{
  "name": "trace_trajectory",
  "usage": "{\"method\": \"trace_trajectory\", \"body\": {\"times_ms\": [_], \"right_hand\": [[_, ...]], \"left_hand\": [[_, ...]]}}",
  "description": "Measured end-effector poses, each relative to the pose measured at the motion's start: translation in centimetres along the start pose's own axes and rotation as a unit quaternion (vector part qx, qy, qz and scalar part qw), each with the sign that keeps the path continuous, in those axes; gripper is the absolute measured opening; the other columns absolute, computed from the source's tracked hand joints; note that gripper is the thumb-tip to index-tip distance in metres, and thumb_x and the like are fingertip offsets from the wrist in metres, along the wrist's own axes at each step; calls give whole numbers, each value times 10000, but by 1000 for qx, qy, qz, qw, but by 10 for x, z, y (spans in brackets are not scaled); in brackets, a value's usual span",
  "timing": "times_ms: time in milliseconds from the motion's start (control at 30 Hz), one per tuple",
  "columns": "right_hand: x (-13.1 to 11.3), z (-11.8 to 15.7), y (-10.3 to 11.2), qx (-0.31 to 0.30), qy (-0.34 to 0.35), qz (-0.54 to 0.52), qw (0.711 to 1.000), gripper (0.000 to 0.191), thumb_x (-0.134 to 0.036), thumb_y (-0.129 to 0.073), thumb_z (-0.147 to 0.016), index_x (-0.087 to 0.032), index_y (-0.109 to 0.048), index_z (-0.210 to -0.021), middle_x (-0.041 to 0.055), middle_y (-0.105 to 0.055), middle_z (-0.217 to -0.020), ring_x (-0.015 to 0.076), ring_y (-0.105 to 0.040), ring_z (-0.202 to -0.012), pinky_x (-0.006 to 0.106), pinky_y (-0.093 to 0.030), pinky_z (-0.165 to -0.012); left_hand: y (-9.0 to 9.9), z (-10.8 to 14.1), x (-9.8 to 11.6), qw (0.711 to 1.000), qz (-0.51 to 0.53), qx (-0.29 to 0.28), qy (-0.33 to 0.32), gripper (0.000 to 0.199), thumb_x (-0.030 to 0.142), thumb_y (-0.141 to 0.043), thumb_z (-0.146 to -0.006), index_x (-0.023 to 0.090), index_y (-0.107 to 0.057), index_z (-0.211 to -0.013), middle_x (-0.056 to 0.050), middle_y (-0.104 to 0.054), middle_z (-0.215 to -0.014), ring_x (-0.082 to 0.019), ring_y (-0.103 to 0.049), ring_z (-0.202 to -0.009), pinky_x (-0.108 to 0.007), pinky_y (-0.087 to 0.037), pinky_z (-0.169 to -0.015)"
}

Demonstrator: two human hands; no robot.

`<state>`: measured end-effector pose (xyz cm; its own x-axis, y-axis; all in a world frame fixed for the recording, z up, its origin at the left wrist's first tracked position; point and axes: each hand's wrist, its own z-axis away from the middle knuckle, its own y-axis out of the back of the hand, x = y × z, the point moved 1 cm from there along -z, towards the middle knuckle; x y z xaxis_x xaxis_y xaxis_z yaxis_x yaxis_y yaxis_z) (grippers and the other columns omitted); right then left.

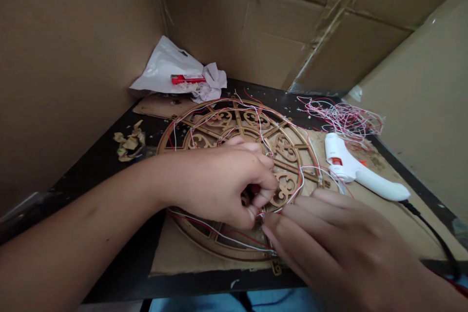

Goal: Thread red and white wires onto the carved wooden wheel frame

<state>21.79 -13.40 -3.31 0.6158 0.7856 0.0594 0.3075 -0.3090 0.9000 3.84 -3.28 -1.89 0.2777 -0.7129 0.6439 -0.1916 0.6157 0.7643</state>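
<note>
Left hand (pixel 219 183) and right hand (pixel 336 234) both bare, ungloved. Left forearm (pixel 98 219) bare too, as far as view shows — small dark spot on it, plus fainter smudge-like mark higher up. Right wrist (pixel 413 278) bare, cut off by frame edge; right hand slightly blurred, fine detail unclear. Light blue cloth (pixel 285 301) at bottom edge, apparently clothing over lap — garment type cannot be told.

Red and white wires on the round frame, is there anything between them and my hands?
Nothing visible stands between the wires and your left hand or right hand. The white glue gun lies off to the right.
</note>
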Motion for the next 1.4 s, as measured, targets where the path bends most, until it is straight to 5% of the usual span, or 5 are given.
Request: {"method": "trace_trajectory", "body": {"times_ms": [200, 500, 833, 1100, 1400], "right_hand": [[1, 1, 6, 19, -38, -13, 999, 254, -54, -384, -1022, -208, -567, -935, -37, -691, -759, 145, -597, -646, 335, -420, -685], [0, 2, 3, 10, -61, -41, 997, 230, -66, -430, -1013, -197, -612, -961, -18, -714, -819, 151, -590, -644, 326, -417, -614], [1, 1, 3, 13, -72, -44, 996, 155, -143, -459, -1046, -193, -606, -1049, -12, -726, -846, 167, -639, -706, 333, -450, -633], [-1, 1, 0, -20, -107, -129, 986, 142, -147, -505, -1011, -194, -627, -955, -7, -680, -795, 162, -621, -703, 325, -500, -645], [6, 2, 17, 41, -155, -151, 975, 190, -188, -562, -962, -223, -607, -1143, -20, -751, -1013, 85, -699, -926, 155, -547, -897]], "left_hand": [[9, 4, 7, 1000, -15, 12, 22, 132, 99, -652, -785, 204, -631, -707, 86, -646, -736, -104, -571, -814, -328, -283, -1040], [12, 6, 8, 999, -5, 19, 37, 144, 76, -624, -805, 205, -624, -741, 76, -610, -701, -97, -560, -721, -227, -396, -697], [16, 2, 9, 993, 4, 70, 90, 215, 31, -606, -868, 225, -693, -840, 85, -673, -814, -99, -623, -820, -234, -411, -693], [23, 2, 12, 965, 18, 255, 59, 212, -32, -617, -845, 164, -694, -814, 72, -707, -785, -75, -633, -757, -184, -462, -682], [30, 12, 14, 861, -5, 508, 35, 91, 89, -692, -867, 179, -710, -867, 85, -714, -861, -66, -667, -834, -170, -489, -717]]}}
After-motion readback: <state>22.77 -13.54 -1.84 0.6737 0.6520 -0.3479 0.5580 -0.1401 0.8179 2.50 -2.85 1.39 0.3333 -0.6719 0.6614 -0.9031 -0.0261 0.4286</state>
